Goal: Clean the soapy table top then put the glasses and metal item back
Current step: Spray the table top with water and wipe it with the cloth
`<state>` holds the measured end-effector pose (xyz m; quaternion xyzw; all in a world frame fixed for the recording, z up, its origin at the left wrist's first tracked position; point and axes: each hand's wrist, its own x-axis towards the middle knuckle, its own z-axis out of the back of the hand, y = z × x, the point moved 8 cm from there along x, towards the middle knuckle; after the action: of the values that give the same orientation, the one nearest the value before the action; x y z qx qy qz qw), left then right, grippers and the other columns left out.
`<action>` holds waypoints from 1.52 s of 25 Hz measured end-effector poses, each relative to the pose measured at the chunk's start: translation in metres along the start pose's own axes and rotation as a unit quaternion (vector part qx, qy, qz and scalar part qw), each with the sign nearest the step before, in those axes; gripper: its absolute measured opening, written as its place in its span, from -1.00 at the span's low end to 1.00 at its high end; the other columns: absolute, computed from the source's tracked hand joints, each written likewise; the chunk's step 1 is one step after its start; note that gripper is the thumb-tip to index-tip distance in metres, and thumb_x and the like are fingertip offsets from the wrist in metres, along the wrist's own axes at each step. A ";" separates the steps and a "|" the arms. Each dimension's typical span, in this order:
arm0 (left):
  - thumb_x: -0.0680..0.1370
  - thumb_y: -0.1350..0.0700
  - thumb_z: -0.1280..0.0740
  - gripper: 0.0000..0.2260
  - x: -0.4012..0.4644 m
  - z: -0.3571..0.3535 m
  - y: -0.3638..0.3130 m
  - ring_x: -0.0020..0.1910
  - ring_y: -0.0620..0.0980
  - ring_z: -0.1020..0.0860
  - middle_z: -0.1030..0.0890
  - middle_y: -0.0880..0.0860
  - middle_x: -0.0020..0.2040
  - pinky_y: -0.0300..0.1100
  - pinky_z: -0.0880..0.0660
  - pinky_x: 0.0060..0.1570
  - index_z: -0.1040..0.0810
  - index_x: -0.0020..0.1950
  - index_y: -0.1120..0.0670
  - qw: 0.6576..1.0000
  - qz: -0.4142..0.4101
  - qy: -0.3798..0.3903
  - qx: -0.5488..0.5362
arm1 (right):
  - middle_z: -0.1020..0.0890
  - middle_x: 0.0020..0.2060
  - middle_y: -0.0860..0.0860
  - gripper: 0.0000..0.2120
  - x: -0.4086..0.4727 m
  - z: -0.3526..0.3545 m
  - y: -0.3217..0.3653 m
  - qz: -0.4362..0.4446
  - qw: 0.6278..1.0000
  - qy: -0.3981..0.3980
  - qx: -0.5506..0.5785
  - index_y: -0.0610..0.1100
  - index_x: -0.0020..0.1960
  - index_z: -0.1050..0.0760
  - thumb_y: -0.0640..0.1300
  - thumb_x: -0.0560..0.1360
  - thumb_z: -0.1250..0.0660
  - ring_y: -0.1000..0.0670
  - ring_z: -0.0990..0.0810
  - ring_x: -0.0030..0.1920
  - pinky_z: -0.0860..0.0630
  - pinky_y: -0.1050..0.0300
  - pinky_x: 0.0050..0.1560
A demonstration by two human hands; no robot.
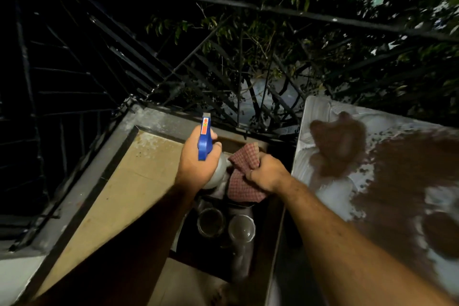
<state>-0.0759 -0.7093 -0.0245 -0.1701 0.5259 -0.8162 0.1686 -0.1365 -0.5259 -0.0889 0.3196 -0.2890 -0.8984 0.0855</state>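
My left hand (197, 160) grips a white spray bottle with a blue trigger head (205, 140), held upright over the floor. Just to its right, my right hand (267, 172) clutches a red checked cloth (242, 177). The brown table top (397, 176) at the right is smeared with white soap foam, thickest along its left and far edges. Two clear glasses (210, 221) (241, 228) stand below my hands on a dark surface beside the table. I cannot make out the metal item in the dark.
A black metal railing (149, 62) runs along the balcony edge, with a grey ledge (82, 181) under it and tree leaves beyond. Tan floor tiles (129, 194) lie at the lower left. The scene is dim.
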 end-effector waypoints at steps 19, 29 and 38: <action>0.28 0.17 -0.35 -0.87 -0.098 -0.147 -0.161 -0.33 0.04 -0.52 -0.62 0.18 -0.27 0.03 -0.49 -0.25 -0.58 -0.19 0.08 0.998 0.020 0.055 0.013 | -0.61 -0.21 -0.03 -0.96 -0.162 0.185 -0.156 -0.033 0.984 -0.149 0.088 -0.07 -0.15 -0.58 -0.11 0.45 -0.38 -0.11 -0.63 -0.08 -0.36 0.24 -0.17; 0.22 0.12 -0.33 -0.84 -0.154 -0.285 -0.236 -0.49 -0.09 -0.48 -0.59 -0.04 -0.43 -0.09 -0.47 -0.38 -0.59 -0.25 -0.07 0.991 0.000 0.121 0.055 | -0.69 -0.09 -0.16 -0.85 -0.235 0.249 -0.300 -0.075 0.978 -0.179 0.075 -0.09 -0.26 -0.51 -0.12 0.49 -0.35 -0.17 -0.65 -0.03 -0.43 0.15 -0.15; 0.22 0.10 -0.25 -0.84 -0.187 -0.422 -0.273 -0.36 0.20 -0.62 -0.64 0.14 -0.43 -0.07 -0.51 -0.41 -0.51 -0.36 0.18 0.943 0.014 0.274 0.189 | -0.66 -0.18 -0.17 -0.88 -0.301 0.299 -0.446 -0.242 0.919 -0.295 0.103 -0.17 -0.18 -0.58 -0.12 0.47 -0.37 -0.21 -0.65 -0.06 -0.44 0.16 -0.17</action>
<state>-0.1288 -0.1803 0.0422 0.1025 0.3904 -0.9131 0.0585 -0.0737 0.0801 0.0014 0.1074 -0.3058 -0.9104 -0.2573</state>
